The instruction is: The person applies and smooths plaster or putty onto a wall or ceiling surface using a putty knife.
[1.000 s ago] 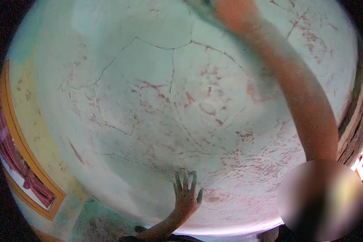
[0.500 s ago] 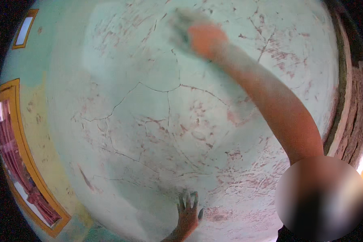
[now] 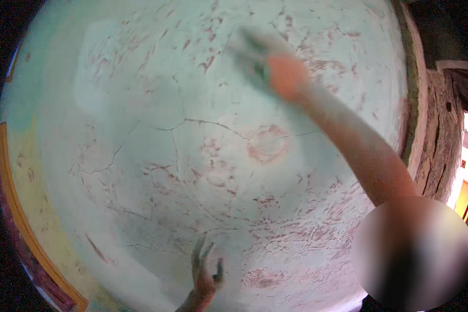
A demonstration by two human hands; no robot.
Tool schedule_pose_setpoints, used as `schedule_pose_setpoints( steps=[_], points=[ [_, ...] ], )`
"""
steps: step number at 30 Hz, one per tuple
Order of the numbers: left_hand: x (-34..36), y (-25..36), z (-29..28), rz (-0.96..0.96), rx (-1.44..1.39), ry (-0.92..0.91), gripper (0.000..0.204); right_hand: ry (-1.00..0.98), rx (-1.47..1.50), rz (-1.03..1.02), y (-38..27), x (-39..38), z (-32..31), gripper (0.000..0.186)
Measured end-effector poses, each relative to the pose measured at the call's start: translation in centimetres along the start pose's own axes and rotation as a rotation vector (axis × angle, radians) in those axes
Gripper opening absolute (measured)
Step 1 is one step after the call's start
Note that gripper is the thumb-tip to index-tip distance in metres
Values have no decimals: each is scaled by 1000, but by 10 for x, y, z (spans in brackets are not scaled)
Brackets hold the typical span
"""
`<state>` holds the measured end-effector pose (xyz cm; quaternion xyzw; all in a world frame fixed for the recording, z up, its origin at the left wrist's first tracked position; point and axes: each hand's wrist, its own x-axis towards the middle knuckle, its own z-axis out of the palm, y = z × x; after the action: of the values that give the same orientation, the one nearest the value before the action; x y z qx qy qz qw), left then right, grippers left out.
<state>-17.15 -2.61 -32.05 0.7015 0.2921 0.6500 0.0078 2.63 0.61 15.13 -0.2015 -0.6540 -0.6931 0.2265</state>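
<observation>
A pale green plaster wall (image 3: 156, 145) fills most of the head view, with thin cracks and many reddish-brown scuffs. My right hand (image 3: 268, 65) reaches far up in front of it, the arm coming in from the lower right. Motion smears this hand, but its greyish fingers look spread, and I make out nothing held in them. Low in the view my left hand (image 3: 205, 270) is at the wall, fingers pointing up and apart, thumb out to the side, holding nothing. Whether either palm presses on the plaster, I cannot tell.
A round patch with a reddish rim (image 3: 268, 144) marks the wall below my right hand. A yellow-brown window frame (image 3: 23, 234) stands at the left edge. Rough brown wood (image 3: 437, 135) runs down the right side, beside a bright opening (image 3: 467, 177).
The view has swung to the right, so the cracks and window frame sit further left. My right hand has moved right across the wall; the left stays near the same part of it.
</observation>
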Motion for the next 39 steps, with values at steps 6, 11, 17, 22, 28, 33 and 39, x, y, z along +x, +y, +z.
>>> schedule_pose_setpoints(
  steps=[6, 11, 17, 22, 28, 33, 39],
  points=[
    [36, 1, -17, 77, 123, 77, 36, 176, -22, 460, 29, -99, -40, 42],
    [34, 13, -4, 13, 115, 64, 37, 162, 82, 809, -63, -157, -101, 48],
    [35, 34, 0, 68, 89, -19, 39, -69, 74, 793, -177, -265, -97, 48],
    [34, 44, 3, 13, 174, -132, 43, 115, -38, 981, -101, -280, -91, 45],
    [20, 41, 13, -45, 188, -150, 51, 132, 54, 919, -223, -294, -119, 47],
    [7, 33, 24, -123, 287, -222, 59, 19, 38, 1122, -250, -343, -104, 48],
    [-4, 27, 35, -145, 257, -245, 65, 95, 72, 1202, -223, -337, -113, 52]
  ],
)
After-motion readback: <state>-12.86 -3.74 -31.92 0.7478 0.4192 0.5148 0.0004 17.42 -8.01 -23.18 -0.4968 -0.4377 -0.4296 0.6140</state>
